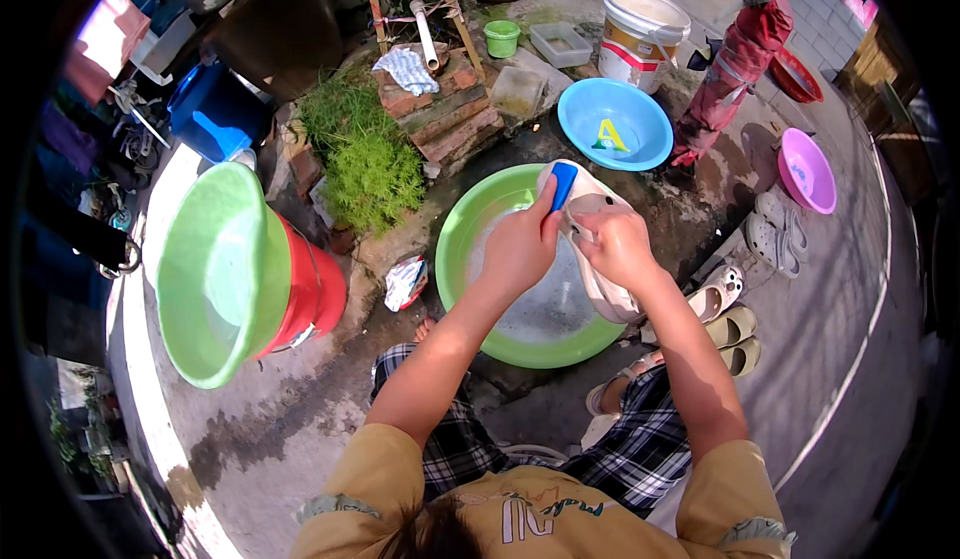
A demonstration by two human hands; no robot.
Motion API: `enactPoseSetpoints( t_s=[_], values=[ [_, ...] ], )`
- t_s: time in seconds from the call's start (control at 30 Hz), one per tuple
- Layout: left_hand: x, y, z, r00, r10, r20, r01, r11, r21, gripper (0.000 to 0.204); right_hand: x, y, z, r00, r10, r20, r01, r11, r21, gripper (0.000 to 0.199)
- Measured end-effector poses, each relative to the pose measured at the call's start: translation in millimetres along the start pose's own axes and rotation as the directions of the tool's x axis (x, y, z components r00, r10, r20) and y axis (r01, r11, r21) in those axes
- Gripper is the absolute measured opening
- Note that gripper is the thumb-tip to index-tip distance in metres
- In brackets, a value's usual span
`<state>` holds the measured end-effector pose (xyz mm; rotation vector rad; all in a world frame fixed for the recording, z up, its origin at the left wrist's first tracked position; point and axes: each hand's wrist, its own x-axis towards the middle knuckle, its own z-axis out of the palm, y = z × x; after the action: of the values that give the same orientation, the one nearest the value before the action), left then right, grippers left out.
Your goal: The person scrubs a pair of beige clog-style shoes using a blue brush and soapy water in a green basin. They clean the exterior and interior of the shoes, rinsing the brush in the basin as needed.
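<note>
Water fills green basin [470, 221]; left hand [520, 244] fingers grip blue brush [563, 184], right hand [618, 244] fingers clutch white shoe [608, 294]

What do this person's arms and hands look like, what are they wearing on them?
Both forearms are bare, with no gloves, watch or rings visible on the left hand or right hand. Short mustard-yellow sleeves with pale frilled trim cover only the upper arms.

Counts in the washing yard

Four plastic basins: two green [470, 259] [205, 279], one blue [614, 124], one pink [807, 171]. One red bucket [315, 294], one white bucket [645, 24], one small green cup [502, 37]. One white shoe [600, 259] and one blue brush [563, 185] in hand; about five more shoes [725, 289] lie beside.
</note>
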<state>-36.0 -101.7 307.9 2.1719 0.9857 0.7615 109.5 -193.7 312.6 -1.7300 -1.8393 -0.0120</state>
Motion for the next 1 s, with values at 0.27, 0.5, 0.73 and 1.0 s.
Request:
enactPoseSetpoints(
  t_s=[0.27, 0.5, 0.73, 1.0],
  values=[
    [32, -35, -10, 0.95, -0.24, -0.2, 0.139, 0.898, -0.418, 0.07, 3, -25, -4, 0.979, -0.197, -0.059, 0.198, 0.98, 0.013, 0.034],
    [20, -30, -12, 0.969, -0.231, -0.093, 0.087, 0.665, -0.742, 0.085, 5, -41, -24, 0.971, -0.235, -0.03, 0.237, 0.966, 0.102, 0.05],
    [21, -19, -36, 1.0, -0.028, 0.01, 0.023, 0.506, -0.862, 0.09, -9, 27, -28, 0.794, 0.167, 0.585, -0.593, 0.426, 0.683, 0.086],
    [18, -32, -36, 0.997, 0.038, 0.067, 0.066, 0.008, -0.998, 0.082, -21, 11, -19, 0.747, -0.057, 0.663, -0.664, 0.001, 0.748, 0.096]
  ],
)
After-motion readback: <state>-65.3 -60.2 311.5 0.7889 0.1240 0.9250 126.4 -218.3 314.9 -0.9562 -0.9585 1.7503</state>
